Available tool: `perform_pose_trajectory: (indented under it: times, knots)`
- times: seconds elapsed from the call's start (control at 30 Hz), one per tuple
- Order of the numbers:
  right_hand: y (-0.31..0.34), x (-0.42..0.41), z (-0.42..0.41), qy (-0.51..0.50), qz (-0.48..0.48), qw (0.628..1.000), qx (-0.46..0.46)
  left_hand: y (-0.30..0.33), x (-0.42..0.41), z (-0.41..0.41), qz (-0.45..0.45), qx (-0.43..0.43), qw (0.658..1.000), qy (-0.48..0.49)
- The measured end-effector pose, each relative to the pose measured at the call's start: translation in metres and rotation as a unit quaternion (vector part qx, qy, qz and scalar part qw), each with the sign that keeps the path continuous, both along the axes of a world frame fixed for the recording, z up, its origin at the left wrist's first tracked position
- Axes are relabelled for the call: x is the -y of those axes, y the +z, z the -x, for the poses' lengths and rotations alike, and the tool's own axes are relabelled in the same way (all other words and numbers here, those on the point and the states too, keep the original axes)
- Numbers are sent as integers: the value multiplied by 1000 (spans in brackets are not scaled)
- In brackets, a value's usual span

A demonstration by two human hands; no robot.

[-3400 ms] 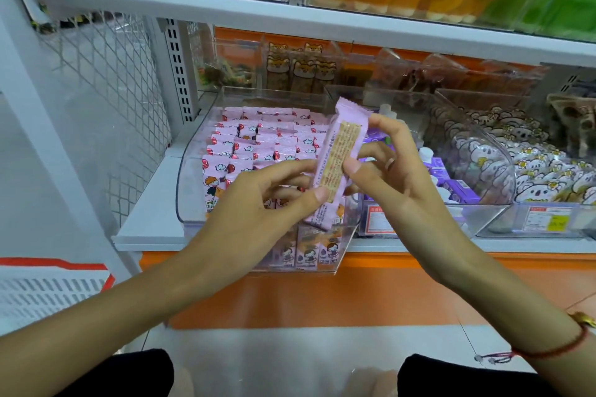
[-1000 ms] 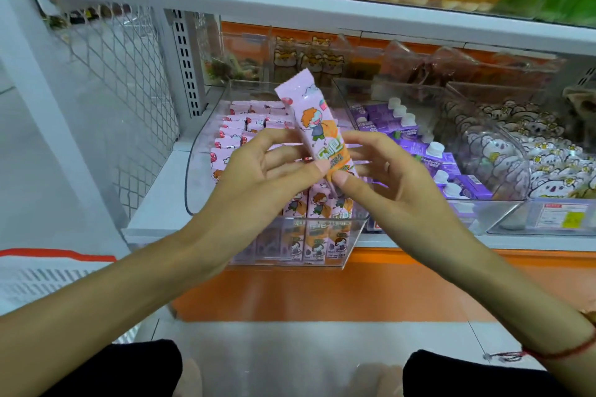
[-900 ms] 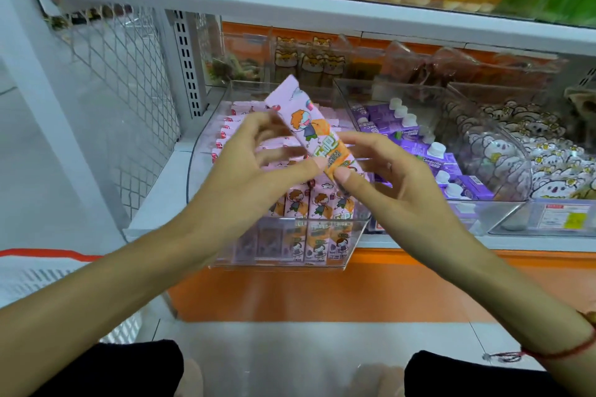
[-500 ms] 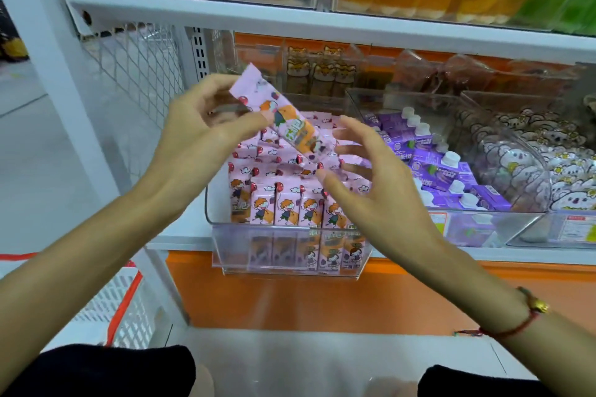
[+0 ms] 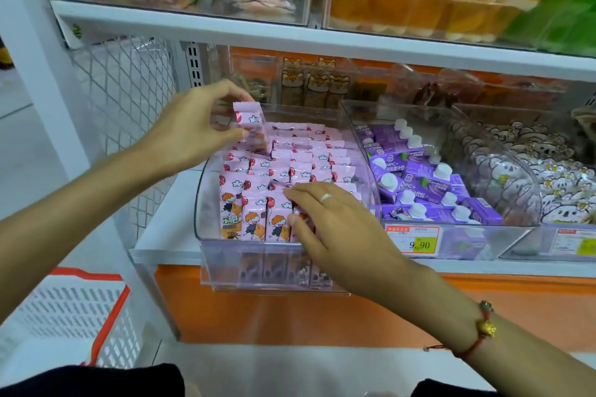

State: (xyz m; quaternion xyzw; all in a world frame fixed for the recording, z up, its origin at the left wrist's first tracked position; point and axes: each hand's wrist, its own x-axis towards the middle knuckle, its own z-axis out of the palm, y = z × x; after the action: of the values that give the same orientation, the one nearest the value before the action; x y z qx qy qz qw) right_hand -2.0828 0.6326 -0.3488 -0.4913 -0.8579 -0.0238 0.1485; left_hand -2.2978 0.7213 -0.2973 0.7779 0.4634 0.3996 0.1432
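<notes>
At the back of the clear bin point(image 5: 206, 255), the left hand point(image 5: 193, 129) has its fingers clamped on a pink packet point(image 5: 253, 126), held upright just above the rows. It looks nearly shelved: seating and release remain. The right hand point(image 5: 338, 229) rests on the front packets point(image 5: 258, 219), fingers loosely straight, gripping nothing.

Left hand point(image 5: 193, 130) pinching pink packet point(image 5: 253, 121), right hand point(image 5: 342, 232) touching front packets point(image 5: 254, 216)

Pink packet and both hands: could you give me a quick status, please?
Left hand pinches pink packet over bin's back rows. Right hand flat on front-row packets. Rows below tightly packed.
</notes>
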Motion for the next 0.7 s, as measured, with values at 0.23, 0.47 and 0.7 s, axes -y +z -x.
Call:
perform_pose_trajectory:
  times: [0.23,0.47,0.7]
  knots:
    - [3,3,1,-1,15,1000,-19,20,-34,-10,37,-263,964,17]
    - [5,9,-2,7,27,999,-37,-3,-54,-29,29,-430,902,39]
    - [4,9,-3,13,27,1000,6,-5,-52,-22,-31,-481,874,55]
